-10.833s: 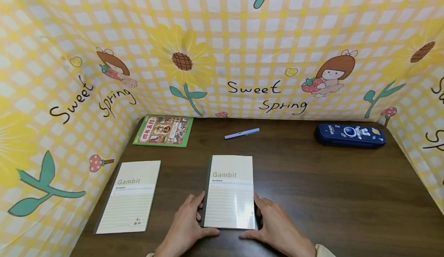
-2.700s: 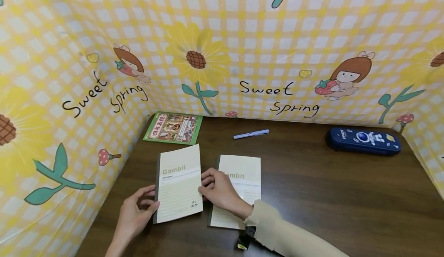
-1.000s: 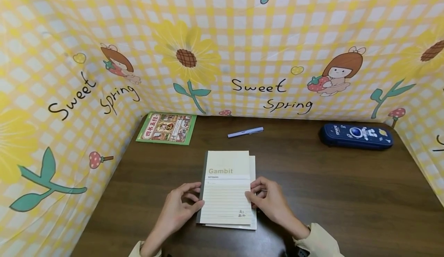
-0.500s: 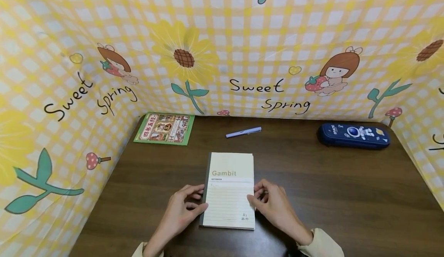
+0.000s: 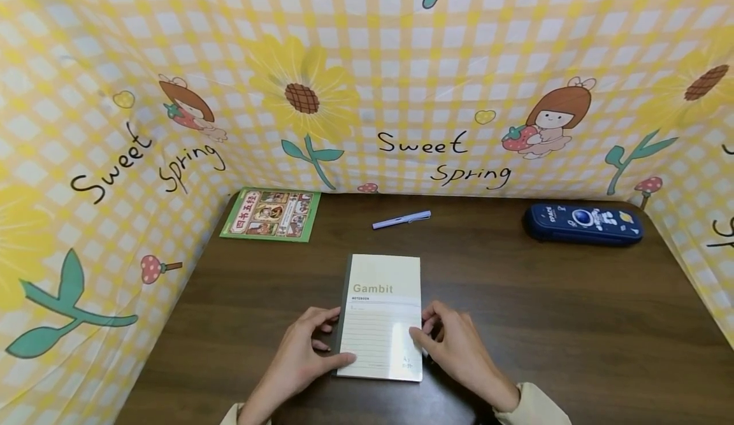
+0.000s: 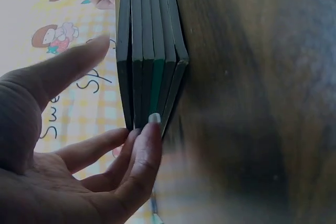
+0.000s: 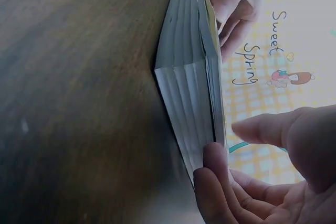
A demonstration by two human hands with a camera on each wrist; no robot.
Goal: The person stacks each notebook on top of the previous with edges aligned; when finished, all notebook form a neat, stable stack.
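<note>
In the head view a stack of notebooks lies flat on the table, its top notebook (image 5: 381,323) cream with a dark spine and "Gambit" on the cover. The left wrist view shows several dark spines (image 6: 137,35), one partly green. Fingertips of my left hand (image 5: 301,352) touch the spine side, with the thumb just over the cover's lower left corner. On the opposite side, fingers of my right hand (image 5: 459,348) rest against the page edges (image 7: 184,93), its thumb close over the cover's right edge. Both hands keep their fingers loosely bent at the stack's sides.
A green-edged picture book (image 5: 272,215) lies at the table's back left. Behind the stack is a light blue pen (image 5: 401,220). A dark blue pencil case (image 5: 582,223) sits at the back right. Yellow checked cloth (image 5: 436,62) walls the back and sides.
The notebook from the left was brought over in both hands and laid on the middle stack. Its offset edges have since lined up, and the left thumb has shifted further over the cover.
</note>
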